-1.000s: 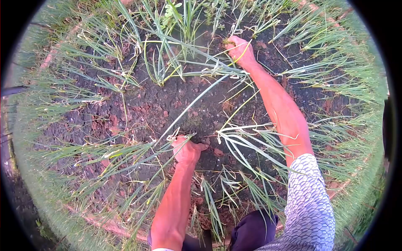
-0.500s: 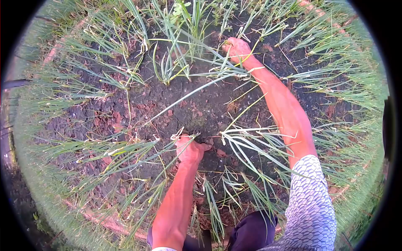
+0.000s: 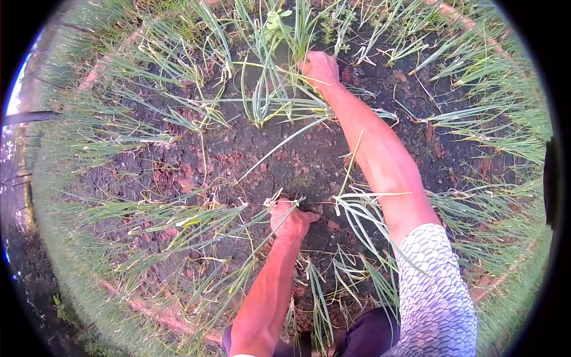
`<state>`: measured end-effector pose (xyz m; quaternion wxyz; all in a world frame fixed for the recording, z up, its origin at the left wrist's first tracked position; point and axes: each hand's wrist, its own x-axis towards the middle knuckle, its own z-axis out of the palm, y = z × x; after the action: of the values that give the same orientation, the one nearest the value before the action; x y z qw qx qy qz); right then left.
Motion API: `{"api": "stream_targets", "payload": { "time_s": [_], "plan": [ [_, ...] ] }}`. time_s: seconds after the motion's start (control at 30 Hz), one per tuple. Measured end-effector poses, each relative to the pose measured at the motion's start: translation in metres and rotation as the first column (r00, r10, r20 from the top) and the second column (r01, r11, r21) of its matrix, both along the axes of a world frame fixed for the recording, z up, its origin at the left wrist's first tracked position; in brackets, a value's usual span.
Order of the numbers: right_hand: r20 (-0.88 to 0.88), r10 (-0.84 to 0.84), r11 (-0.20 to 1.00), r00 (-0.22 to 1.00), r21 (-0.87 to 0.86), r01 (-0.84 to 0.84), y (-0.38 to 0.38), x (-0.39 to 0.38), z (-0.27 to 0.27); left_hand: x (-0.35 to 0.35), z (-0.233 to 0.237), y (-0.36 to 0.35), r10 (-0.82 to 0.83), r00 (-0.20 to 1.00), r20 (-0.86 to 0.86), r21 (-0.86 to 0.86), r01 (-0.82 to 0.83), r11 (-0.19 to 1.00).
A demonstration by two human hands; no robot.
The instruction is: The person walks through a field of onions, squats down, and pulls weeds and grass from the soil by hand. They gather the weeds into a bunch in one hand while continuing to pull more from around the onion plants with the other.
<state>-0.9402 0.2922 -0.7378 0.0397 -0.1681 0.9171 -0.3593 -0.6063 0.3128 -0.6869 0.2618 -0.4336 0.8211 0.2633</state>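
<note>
My right hand [image 3: 320,68] reaches to the far part of the bed, fingers closed at the foot of a clump of thin green stems [image 3: 303,34]; the fingertips are partly hidden. My left hand [image 3: 289,219] rests on the dark soil nearer to me, fingers curled under and thumb pointing right. Whatever it may hold is hidden beneath it. Pale withered leaf ends show beside its knuckles. An onion plant [image 3: 363,217] leans over to the right of my left hand. Another onion plant [image 3: 259,107] stands left of and below my right hand.
Rows of onion plants [image 3: 178,220] spread over both sides of the bed. A broad-leaved weed [image 3: 277,24] grows at the top. Bare cracked soil [image 3: 285,169] lies between my hands. My knees [image 3: 369,333] are at the bottom edge.
My right hand has moved left and slightly farther away, to the clump of green stems. My left hand keeps its place on the soil while the whole view shifts a little.
</note>
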Motion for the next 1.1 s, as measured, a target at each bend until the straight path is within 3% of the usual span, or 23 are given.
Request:
{"api": "stream_targets", "payload": {
  "time_s": [0.1, 0.2, 0.23, 0.27, 0.3, 0.33, 0.37, 0.4, 0.43, 0.47, 0.53, 0.57, 0.6, 0.67, 0.73, 0.77, 0.8, 0.87, 0.9, 1.0, 1.03, 1.1],
  "plan": [
    [-0.028, -0.026, 0.998, 0.999, 0.061, 0.027, 0.001, 0.0, 0.002, -0.005, 0.005, -0.002, 0.036, 0.998, 0.043, 0.061, -0.039, 0.997],
    [-0.04, -0.025, 1.0, 0.999, 0.001, 0.025, 0.013, -0.008, -0.001, -0.006, 0.008, 0.0, -0.01, 0.999, 0.049, -0.011, 0.01, 1.0],
    [0.228, 0.001, 0.941, 0.974, -0.33, 0.076, 0.022, -0.008, -0.005, -0.004, 0.007, 0.0, 0.015, 1.0, -0.007, -0.015, -0.015, 1.0],
    [0.452, 0.114, 0.772, 0.885, -0.601, 0.208, 0.027, -0.006, -0.009, -0.003, 0.005, 0.001, 0.002, 1.0, -0.007, -0.009, -0.002, 1.0],
    [0.52, 0.047, 0.759, 0.853, -0.573, 0.307, 0.03, -0.004, 0.004, -0.003, 0.001, -0.001, -0.009, 1.0, -0.011, -0.009, 0.009, 1.0],
    [0.156, 0.08, 0.961, 0.985, -0.275, -0.035, 0.045, -0.017, 0.001, 0.0, -0.001, -0.002, -0.022, 1.0, -0.008, -0.009, 0.022, 1.0],
    [0.2, 0.134, 0.96, 0.971, -0.271, -0.076, 0.049, -0.021, -0.007, 0.003, -0.004, 0.001, -0.019, 0.999, -0.035, -0.075, 0.016, 0.997],
    [0.241, 0.186, 0.956, 0.953, -0.267, -0.119, 0.051, -0.022, -0.004, 0.002, -0.002, 0.001, -0.007, 1.0, -0.019, -0.034, 0.007, 0.999],
    [0.237, 0.142, 0.938, 0.961, -0.344, -0.054, 0.049, -0.01, 0.007, -0.002, 0.003, -0.001, -0.001, 1.0, -0.005, 0.005, 0.001, 1.0],
    [0.326, 0.248, 0.901, 0.912, -0.423, -0.093, 0.049, -0.005, 0.017, -0.003, 0.006, -0.003, 0.005, 1.0, 0.009, 0.04, -0.005, 0.999],
    [0.405, 0.336, 0.932, 0.85, -0.277, -0.236, 0.042, -0.009, 0.013, 0.001, -0.004, -0.002, -0.039, 0.999, -0.03, -0.018, 0.039, 0.999],
    [0.292, 0.333, 0.943, 0.896, -0.118, -0.312, 0.034, -0.01, 0.007, 0.003, -0.008, -0.002, -0.042, 0.998, -0.054, -0.017, 0.041, 0.999],
    [0.221, 0.457, 0.881, 0.862, -0.243, -0.405, 0.029, -0.02, -0.023, 0.004, -0.009, -0.002, -0.044, 0.996, -0.076, -0.015, 0.043, 0.999],
    [0.204, 0.556, 0.827, 0.806, -0.225, -0.515, 0.014, -0.04, -0.068, 0.0, 0.002, 0.0, 0.0, 1.0, -0.028, -0.003, 0.0, 1.0],
    [0.342, 0.429, 0.848, 0.836, 0.169, -0.503, 0.016, 0.005, 0.027, -0.003, 0.007, -0.003, 0.014, 1.0, -0.004, -0.003, -0.014, 1.0],
    [0.461, 0.338, 0.913, 0.821, 0.052, -0.405, 0.016, 0.008, 0.023, -0.003, 0.007, -0.003, 0.004, 1.0, -0.002, 0.003, -0.004, 1.0],
    [0.448, 0.351, 0.906, 0.822, 0.06, -0.419, 0.017, 0.016, 0.036, -0.004, 0.008, -0.003, -0.007, 1.0, 0.0, 0.011, 0.007, 1.0],
    [0.196, 0.446, 0.874, 0.873, 0.117, -0.472, 0.012, 0.016, 0.01, -0.007, 0.017, -0.005, 0.04, 0.999, 0.011, 0.057, -0.041, 0.998],
    [0.128, 0.574, 0.784, 0.809, 0.199, -0.588, 0.014, 0.017, 0.013, -0.008, 0.019, -0.007, 0.047, 0.999, 0.023, 0.097, -0.049, 0.994],
    [0.05, 0.661, 0.709, 0.748, 0.283, -0.646, 0.009, 0.024, 0.018, -0.01, 0.023, -0.009, 0.07, 0.996, 0.058, 0.165, -0.078, 0.983],
    [-0.015, 0.697, 0.697, 0.717, 0.248, -0.673, 0.01, 0.026, 0.022, -0.009, 0.023, -0.009, 0.072, 0.997, 0.035, 0.158, -0.076, 0.985],
    [-0.066, 0.618, 0.777, 0.783, 0.202, -0.597, 0.007, 0.03, 0.028, -0.007, 0.022, -0.009, 0.072, 0.997, 0.035, 0.151, -0.077, 0.986]
  ]
}}
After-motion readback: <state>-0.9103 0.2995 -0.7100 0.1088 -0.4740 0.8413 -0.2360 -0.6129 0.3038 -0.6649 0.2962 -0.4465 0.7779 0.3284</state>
